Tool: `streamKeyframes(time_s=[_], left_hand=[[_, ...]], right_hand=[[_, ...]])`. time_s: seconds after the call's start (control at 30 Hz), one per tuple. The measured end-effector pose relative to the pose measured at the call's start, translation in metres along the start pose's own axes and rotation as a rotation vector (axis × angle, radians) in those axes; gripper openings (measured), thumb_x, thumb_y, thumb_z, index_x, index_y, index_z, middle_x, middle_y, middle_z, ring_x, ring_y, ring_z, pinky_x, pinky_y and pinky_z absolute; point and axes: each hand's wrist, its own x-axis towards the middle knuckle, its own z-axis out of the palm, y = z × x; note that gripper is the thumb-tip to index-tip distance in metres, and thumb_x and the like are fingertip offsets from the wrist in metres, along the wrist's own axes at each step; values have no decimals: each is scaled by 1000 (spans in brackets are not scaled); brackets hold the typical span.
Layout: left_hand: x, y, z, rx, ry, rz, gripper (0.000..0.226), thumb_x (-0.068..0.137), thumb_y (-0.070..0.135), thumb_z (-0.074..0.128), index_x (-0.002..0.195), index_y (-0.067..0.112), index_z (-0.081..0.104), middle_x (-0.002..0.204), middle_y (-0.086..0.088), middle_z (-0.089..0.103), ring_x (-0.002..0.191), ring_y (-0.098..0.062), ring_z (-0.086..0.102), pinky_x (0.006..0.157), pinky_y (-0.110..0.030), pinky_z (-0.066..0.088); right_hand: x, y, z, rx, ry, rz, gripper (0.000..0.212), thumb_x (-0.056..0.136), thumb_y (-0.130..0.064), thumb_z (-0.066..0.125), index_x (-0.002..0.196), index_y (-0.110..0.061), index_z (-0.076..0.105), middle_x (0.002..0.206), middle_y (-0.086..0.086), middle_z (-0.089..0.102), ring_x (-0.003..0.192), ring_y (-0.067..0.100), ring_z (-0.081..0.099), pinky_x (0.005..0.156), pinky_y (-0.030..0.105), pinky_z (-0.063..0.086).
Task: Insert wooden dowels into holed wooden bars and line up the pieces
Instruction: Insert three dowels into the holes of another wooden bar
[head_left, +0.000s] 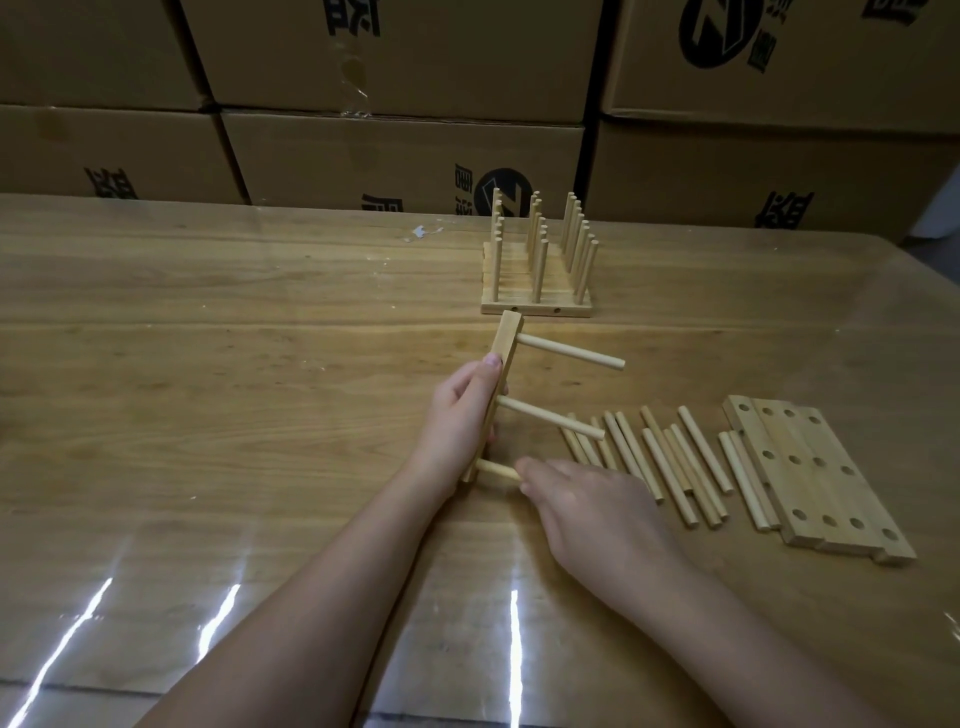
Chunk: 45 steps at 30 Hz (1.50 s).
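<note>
Head view: a holed wooden bar (506, 343) is held near the middle of the table (234, 338), its length running away from the person and its holed face turned to the right. Whether its near end touches the tabletop cannot be told. Three dowels stick out of it to the right: a far dowel (571, 352), a middle dowel (550, 418) and a near dowel (496, 469), of which only a short part is seen.

The bar is gripped around its middle by the left hand (457, 415), with the thumb laid on the top edge and the fingers wrapped behind. The near dowel is pinched at its outer end by the fingertips of the right hand (597, 514), which is seen from the back with its fingers bent.

Just right of the hands, loose dowels (670, 462) are laid side by side on the table. Further right, flat holed bars (815, 473) are laid edge to edge, with two more dowels touching their left side. Beyond the held bar, finished pieces (537, 260) are lined up in a row with their dowels upright. Behind the table, printed cardboard boxes (400, 156) are stacked.
</note>
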Motion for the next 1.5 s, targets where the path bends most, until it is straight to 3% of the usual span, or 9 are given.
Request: streamKeyframes(time_s=[0.5, 0.73, 0.83, 0.93, 1.03, 1.13, 1.27, 1.33, 1.5], left_hand=[[0, -2, 0, 42, -4, 34, 30, 100, 31, 43, 84, 9, 54, 69, -4, 37, 55, -9, 40, 50, -27, 35], [2, -6, -1, -12, -4, 68, 28, 98, 28, 46, 76, 15, 57, 61, 10, 49, 62, -11, 45, 68, -38, 37], [5, -6, -3, -73, 74, 23, 31, 99, 28, 46, 73, 19, 59, 53, 9, 54, 54, -8, 50, 56, -25, 43], [8, -5, -3, -170, 147, -33, 33, 100, 32, 42, 79, 13, 59, 47, 4, 53, 40, -5, 48, 41, -17, 41], [9, -4, -3, -212, 198, -74, 41, 102, 37, 35, 82, 11, 59, 44, 3, 54, 38, -7, 48, 39, -15, 39], [9, -4, -4, -216, 200, -84, 45, 102, 41, 30, 86, 11, 58, 44, 1, 55, 39, -8, 51, 39, -15, 40], [8, -8, -3, -94, 156, -14, 46, 101, 44, 28, 89, 11, 58, 47, 1, 58, 44, -6, 55, 45, -15, 43], [7, -10, -3, -25, 131, 23, 46, 100, 45, 28, 89, 13, 59, 49, 2, 59, 48, -5, 57, 50, -15, 45], [5, -10, 0, 7, 47, 81, 44, 101, 40, 27, 92, 13, 61, 51, 1, 59, 51, -7, 57, 54, -16, 45]], right_hand=[[0, 3, 9, 163, 27, 46, 28, 97, -26, 38, 119, -24, 56, 112, -3, 64, 97, 23, 61, 76, 38, 49], [1, 4, 10, 41, 28, 51, 36, 98, -39, 30, 132, -30, 38, 124, -9, 52, 109, 12, 52, 86, 27, 42], [2, 1, 2, -20, 171, 39, 44, 92, -42, 44, 129, -20, 49, 108, -1, 57, 93, 18, 59, 73, 29, 48], [-1, 7, 2, 189, 395, 87, 44, 91, -42, 41, 124, -15, 53, 101, -2, 56, 84, 12, 57, 66, 26, 49], [-2, 13, 4, 552, 520, 243, 44, 90, -48, 30, 123, -25, 47, 95, -10, 55, 81, 2, 54, 66, 19, 44], [1, 14, 8, 756, 506, 281, 34, 87, -52, 32, 113, -33, 45, 78, -9, 59, 71, 4, 57, 62, 20, 44], [5, 13, 8, 1023, 398, 218, 22, 85, -38, 48, 106, -32, 50, 68, -6, 61, 59, 3, 55, 58, 20, 45], [4, 14, 9, 1031, 353, 162, 24, 84, -43, 54, 105, -30, 54, 66, -4, 61, 59, 6, 56, 55, 25, 45], [3, 11, 6, 984, 384, 77, 19, 86, -43, 51, 89, -28, 61, 64, 1, 61, 56, 9, 59, 52, 22, 48]])
